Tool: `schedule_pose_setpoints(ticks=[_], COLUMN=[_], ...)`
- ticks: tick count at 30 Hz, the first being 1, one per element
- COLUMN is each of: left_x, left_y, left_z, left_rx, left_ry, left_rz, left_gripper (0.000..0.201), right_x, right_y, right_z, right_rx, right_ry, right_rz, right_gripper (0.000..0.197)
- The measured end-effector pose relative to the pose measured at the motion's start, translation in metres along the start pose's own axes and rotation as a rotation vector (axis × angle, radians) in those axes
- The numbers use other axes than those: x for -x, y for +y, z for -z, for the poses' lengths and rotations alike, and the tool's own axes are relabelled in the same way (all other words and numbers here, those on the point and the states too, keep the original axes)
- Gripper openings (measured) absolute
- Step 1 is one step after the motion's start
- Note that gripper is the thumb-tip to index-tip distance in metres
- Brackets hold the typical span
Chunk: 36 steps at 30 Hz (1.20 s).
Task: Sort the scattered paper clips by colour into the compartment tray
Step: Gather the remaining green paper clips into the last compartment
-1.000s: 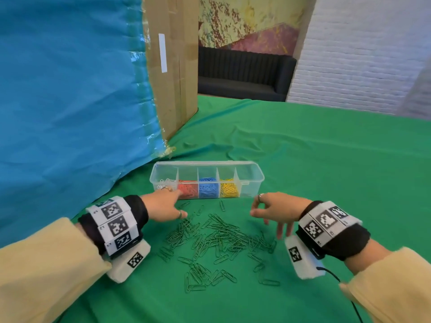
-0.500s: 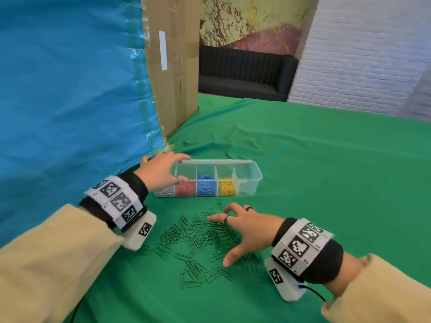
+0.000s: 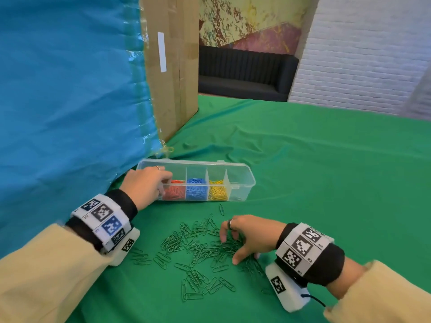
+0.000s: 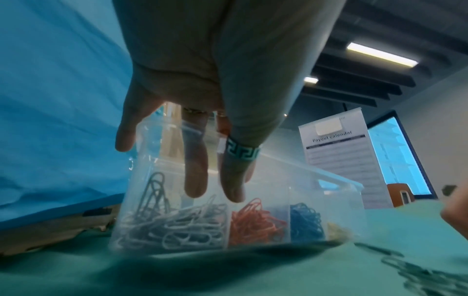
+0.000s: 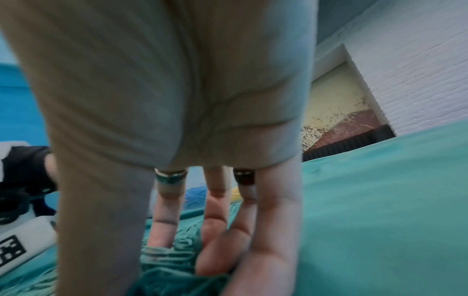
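A clear compartment tray [image 3: 241, 191] lies on the green cloth, with red clips [image 3: 176, 191], blue clips [image 3: 196, 188] and yellow clips [image 3: 218, 192] in its middle cells. My left hand [image 3: 149, 185] hovers over its left end. In the left wrist view its fingers [image 4: 195, 176] hang straight and loose above white clips [image 4: 177, 226] and a few dark green ones [image 4: 154, 192]. My right hand [image 3: 249, 236] claws into the scattered green paper clips [image 3: 198, 247]. Its curled fingers [image 5: 164, 226] and thumb gather a bunch [image 5: 164, 258].
A blue cloth [image 3: 70, 89] and a tall cardboard box [image 3: 170, 66] stand just behind and left of the tray. Green tablecloth [image 3: 326, 183] stretches to the right and far side. A black sofa [image 3: 245, 73] and a white brick wall lie beyond.
My left hand rose from the pile to the tray's left end. My right hand moved left onto the pile, spread flat, then curled its fingers into the clips.
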<state>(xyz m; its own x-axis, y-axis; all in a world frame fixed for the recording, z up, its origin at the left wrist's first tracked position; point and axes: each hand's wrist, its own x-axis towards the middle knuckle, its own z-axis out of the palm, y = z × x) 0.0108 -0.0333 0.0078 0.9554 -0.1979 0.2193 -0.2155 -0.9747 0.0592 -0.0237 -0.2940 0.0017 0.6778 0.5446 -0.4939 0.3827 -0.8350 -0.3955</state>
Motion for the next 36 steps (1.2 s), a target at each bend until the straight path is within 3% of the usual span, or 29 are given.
schedule_pose_setpoints(ticks=[5,13,20,25,30,32,34,36], left_x=[0.010,0.012,0.010,0.011,0.011,0.011,0.011,0.010], left_y=[-0.010,0.001,0.004,0.002,0.005,0.007,0.007,0.007], left_z=[0.003,0.009,0.011,0.007,0.010,0.010,0.010,0.009], left_rx=[-0.042,-0.057,-0.076,-0.087,-0.091,-0.089,-0.090,-0.099], left_ry=[-0.048,-0.168,-0.234,-0.235,-0.226,-0.225,-0.227,-0.231], left_rz=[0.099,0.167,0.172,0.169,0.163,0.167,0.174,0.177], left_gripper=[0.036,0.030,0.034,0.033,0.034,0.035,0.035,0.035], right_x=[-0.003,0.000,0.007,-0.019,-0.048,-0.044,-0.034,-0.025], right_y=[0.007,0.028,0.028,0.021,0.012,0.003,-0.019,-0.046], right_z=[-0.001,0.009,0.059,0.092,0.083,0.075,0.063,0.046], right_rx=[-0.064,-0.260,-0.382,-0.415,-0.204,0.002,0.145,0.167], right_ry=[0.075,0.200,0.523,0.741,0.601,0.654,0.719,0.553], right_rz=[-0.006,-0.102,-0.050,-0.017,-0.113,-0.098,0.029,0.206], right_gripper=[0.024,0.011,0.010,0.010,0.017,0.021,0.015,0.018])
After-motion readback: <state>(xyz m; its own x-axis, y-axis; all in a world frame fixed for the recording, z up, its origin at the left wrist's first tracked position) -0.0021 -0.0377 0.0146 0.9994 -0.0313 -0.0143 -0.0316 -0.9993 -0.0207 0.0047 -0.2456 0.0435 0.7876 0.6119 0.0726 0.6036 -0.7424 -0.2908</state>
